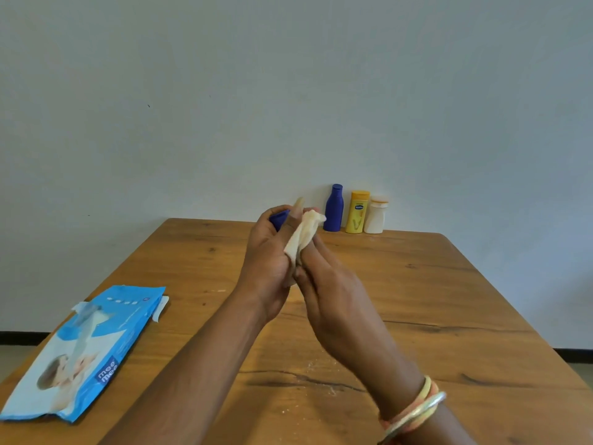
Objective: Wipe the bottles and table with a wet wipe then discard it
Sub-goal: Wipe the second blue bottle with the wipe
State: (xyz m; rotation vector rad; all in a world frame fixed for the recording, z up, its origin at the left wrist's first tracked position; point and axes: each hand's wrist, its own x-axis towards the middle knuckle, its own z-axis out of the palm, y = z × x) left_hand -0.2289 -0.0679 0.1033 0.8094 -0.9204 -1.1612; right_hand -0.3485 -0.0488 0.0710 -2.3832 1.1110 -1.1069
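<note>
I am at the bottle-wiping step. My left hand (269, 261) curls its fingers (272, 216) round a small blue bottle (278, 220), held above the surface (417, 300). My right hand (337, 303), fingers straight and together, presses the wipe (303, 236) against it. The wipe is a crumpled strip; its long axis runs from my palms up and away, top end toward the upright bottles (356, 213) at the far edge. The held bottle is mostly hidden, so I cannot tell its axis. Next I judge it needs turning in my grip, then swapping for another.
</note>
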